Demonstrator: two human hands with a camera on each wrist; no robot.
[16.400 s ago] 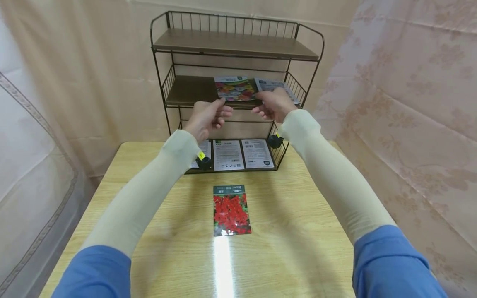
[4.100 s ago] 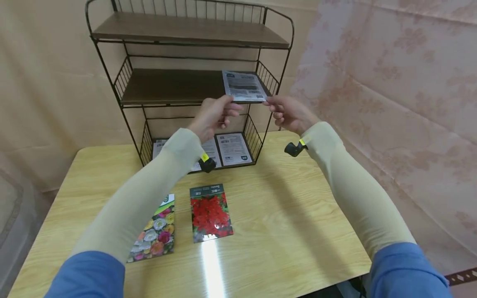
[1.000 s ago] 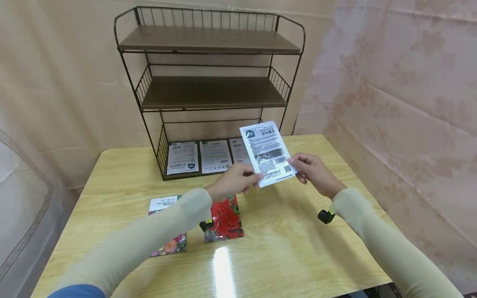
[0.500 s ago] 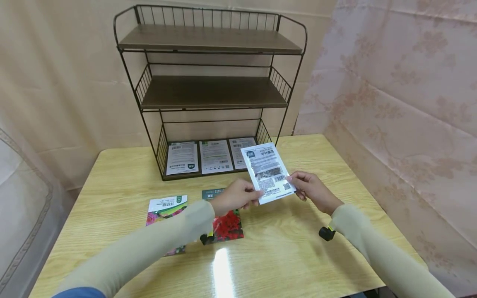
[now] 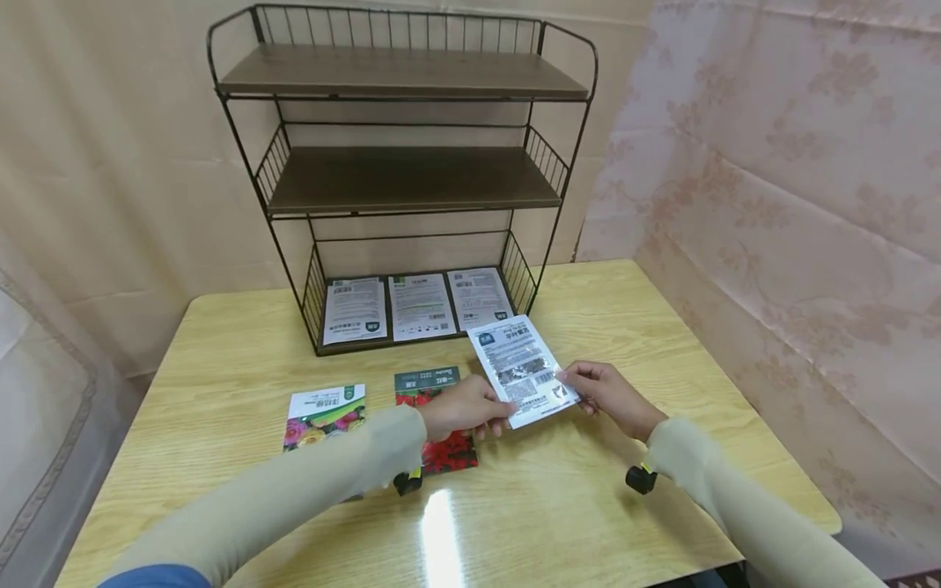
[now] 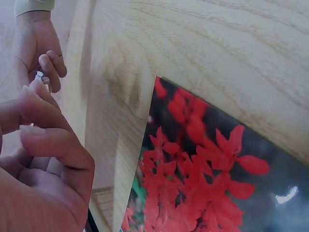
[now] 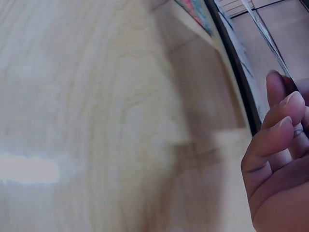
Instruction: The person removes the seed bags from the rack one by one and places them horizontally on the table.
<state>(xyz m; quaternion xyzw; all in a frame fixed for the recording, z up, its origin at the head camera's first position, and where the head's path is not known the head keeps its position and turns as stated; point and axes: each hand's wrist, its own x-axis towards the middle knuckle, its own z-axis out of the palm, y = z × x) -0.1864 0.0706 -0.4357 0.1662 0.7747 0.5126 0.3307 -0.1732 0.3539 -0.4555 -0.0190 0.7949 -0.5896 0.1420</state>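
Both hands lowered since half second ago: white packet [image 5: 520,369], printed back up, now low over desk [image 5: 588,506], near edge about to touch. Left hand [image 5: 463,408] pinches its near-left corner, right hand [image 5: 599,390] pinches near-right corner; each grip closed on packet edge. Looks like set-down beside other two, third in row.

Count, near to far:
- desk: red-flower packet [image 5: 437,420], mixed-flower packet [image 5: 323,412], 2 flat
- held: 1
- rack [image 5: 404,175] bottom shelf: 3 packets [image 5: 419,306] face-down
- middle, top shelves: 0
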